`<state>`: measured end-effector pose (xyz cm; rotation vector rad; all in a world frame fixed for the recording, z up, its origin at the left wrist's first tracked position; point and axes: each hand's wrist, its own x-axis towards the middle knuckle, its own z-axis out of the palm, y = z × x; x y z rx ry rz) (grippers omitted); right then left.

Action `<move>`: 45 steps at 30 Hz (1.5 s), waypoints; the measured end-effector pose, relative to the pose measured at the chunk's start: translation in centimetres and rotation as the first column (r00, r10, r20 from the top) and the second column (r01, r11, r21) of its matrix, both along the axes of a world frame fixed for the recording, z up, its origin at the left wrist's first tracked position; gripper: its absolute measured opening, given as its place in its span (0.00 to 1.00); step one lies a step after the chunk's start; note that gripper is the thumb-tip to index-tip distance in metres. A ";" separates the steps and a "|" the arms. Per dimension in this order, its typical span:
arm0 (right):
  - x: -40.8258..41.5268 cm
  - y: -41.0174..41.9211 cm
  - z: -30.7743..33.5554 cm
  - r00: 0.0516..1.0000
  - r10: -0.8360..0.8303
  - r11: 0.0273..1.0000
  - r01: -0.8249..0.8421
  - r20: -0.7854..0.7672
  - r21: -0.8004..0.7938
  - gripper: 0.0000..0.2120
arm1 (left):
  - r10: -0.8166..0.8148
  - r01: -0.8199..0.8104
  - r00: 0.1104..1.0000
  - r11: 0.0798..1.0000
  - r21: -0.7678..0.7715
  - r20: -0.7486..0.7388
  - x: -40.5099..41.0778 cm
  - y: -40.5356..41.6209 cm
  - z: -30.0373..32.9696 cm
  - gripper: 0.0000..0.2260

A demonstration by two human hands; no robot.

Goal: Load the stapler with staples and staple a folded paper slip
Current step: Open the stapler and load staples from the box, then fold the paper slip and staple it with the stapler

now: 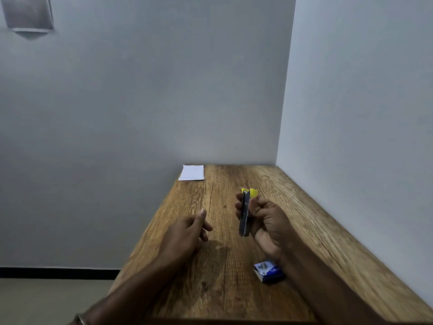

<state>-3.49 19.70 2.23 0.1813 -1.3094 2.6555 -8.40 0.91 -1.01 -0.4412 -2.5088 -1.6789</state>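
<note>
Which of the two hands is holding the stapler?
The right hand grips the yellow-tipped stapler upright above the table; the left hand hovers empty, fingers loosely curled.

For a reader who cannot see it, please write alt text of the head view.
The right hand holds a yellow stapler upright above a wooden table; the left hand hovers empty beside it. A staple box lies near, a paper slip at the far corner.

right hand gripping the yellow stapler upright-ish, left hand empty beside it, staple box on the table just below the grip
</note>
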 end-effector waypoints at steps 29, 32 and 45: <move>1.6 7.7 1.5 0.986 -0.070 0.164 0.164 -0.154 0.973 0.32 | -0.005 -0.004 0.996 0.996 -0.094 -0.093 0.3 -0.2 0.0 0.25; 1.9 7.3 0.0 0.982 -0.090 0.062 0.172 -0.167 0.983 0.36 | -0.001 -0.008 0.996 0.995 -0.095 -0.094 0.3 -0.1 -0.2 0.25; 1.4 6.9 -1.9 0.985 -0.100 -0.075 0.136 -0.143 0.988 0.38 | 0.006 -0.018 0.995 0.992 -0.121 -0.099 0.0 0.0 -0.5 0.24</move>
